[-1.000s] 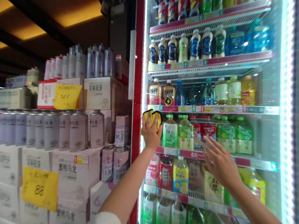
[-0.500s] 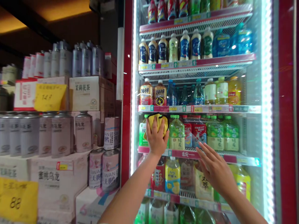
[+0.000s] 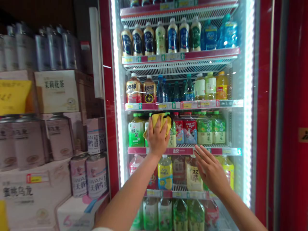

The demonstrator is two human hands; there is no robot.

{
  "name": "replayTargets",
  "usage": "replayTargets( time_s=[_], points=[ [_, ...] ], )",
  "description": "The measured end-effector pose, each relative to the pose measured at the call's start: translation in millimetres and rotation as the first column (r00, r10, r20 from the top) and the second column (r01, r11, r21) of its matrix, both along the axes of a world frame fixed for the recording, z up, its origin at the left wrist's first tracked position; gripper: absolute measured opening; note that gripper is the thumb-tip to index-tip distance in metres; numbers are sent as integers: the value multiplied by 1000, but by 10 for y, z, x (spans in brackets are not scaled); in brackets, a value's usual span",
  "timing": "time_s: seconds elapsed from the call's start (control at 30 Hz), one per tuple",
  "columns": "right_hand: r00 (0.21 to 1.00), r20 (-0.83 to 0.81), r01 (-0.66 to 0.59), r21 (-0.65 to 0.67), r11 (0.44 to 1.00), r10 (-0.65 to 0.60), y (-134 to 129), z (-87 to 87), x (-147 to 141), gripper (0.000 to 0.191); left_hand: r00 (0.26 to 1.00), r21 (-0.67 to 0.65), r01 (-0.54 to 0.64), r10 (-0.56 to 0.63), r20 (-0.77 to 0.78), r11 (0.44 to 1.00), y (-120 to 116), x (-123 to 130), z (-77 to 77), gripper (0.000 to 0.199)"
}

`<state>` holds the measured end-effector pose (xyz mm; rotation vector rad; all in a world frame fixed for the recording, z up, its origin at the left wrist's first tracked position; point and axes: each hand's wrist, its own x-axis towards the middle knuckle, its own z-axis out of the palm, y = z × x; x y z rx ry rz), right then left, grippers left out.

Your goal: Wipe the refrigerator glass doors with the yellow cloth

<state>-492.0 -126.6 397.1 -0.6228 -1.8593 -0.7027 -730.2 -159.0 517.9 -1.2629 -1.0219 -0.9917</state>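
My left hand [image 3: 157, 136] presses a yellow cloth [image 3: 157, 119] with a dark edge toward the shelf of green tea bottles, apparently against the glass of a lit drinks fridge [image 3: 237, 106]. Its fingers are spread over the cloth, which hides part of the bottles behind. Lower and to the right, my right hand [image 3: 211, 170] is held flat with fingers stretched out and nothing in it. Its fingertips overlap the pink shelf strip [image 3: 179, 151]; whether they touch the glass I cannot tell.
Rows of drink bottles [image 3: 172, 35] fill the fridge shelves. Stacked boxes [image 3: 57, 91] and metal cans [image 3: 96, 176] stand left of the red fridge frame [image 3: 107, 96]. A yellow price sign [image 3: 14, 96] hangs there. Dark red panels [image 3: 293, 80] run along the right side.
The view has turned right, so the fridge and boxes sit further left. My left hand has moved the cloth rightward across the bottles. My right hand stays open, slightly further right along the shelf.
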Motion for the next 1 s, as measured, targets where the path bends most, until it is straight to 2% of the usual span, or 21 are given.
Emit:
replayTargets(
  time_s=[0.03,0.1,0.17,0.23,0.27,0.33,0.4,0.47,0.53,0.6,0.7,0.77,0.8,0.87,0.93,1.0],
  points=[
    [1000,-5,-8,-3,1000,8,1,-5,-3,43,998,-38,3,-5,-56,999,27,94,-65,52],
    [1000,-15,-25,-13,1000,25,1,-29,1,44,981,-130,3,-28,-191,991,3,155,-316,51],
    [999,-19,-39,-25,999,39,5,-57,38,45,936,-210,1,-75,-343,978,-101,52,-597,47],
    [999,-7,-45,-33,998,45,21,-68,110,46,922,-242,-5,-89,-376,970,-213,-121,-745,43],
    [999,1,-44,-32,999,44,34,-61,156,46,938,-235,-9,-73,-340,972,-246,-189,-740,46],
    [1000,4,-28,-26,999,28,64,-17,246,45,985,-178,-10,-22,-174,984,-235,-209,-584,54],
    [1000,-17,-3,-25,1000,3,89,54,313,43,1000,-103,7,-7,-8,995,-130,-41,-342,57],
    [999,-46,17,-35,999,-18,102,124,348,42,999,-88,32,-30,21,996,6,251,-182,55],
    [997,-73,23,-48,999,-27,107,166,363,43,997,-131,54,-61,-53,990,97,520,-216,52],
    [995,-100,19,-56,998,-24,113,166,385,45,975,-196,64,-103,-195,978,101,623,-432,48],
    [993,-120,0,-63,998,-7,148,107,475,48,874,-251,60,-172,-454,966,-20,423,-817,29],
    [993,-114,-22,-67,997,14,192,62,562,50,861,-272,37,-169,-480,962,-100,224,-909,26],
    [993,-111,-37,-68,997,29,217,43,605,51,874,-276,29,-158,-459,961,-115,169,-883,27],
    [991,-116,-78,-66,995,70,262,17,675,52,940,-261,14,-101,-325,965,-75,216,-723,38],
    [984,-135,-129,-64,990,119,293,1,718,54,991,-225,21,-50,-124,974,53,472,-519,50],
    [974,-159,-176,-68,982,163,312,-16,744,57,999,-214,44,-48,-15,976,221,828,-388,56]
  ],
)
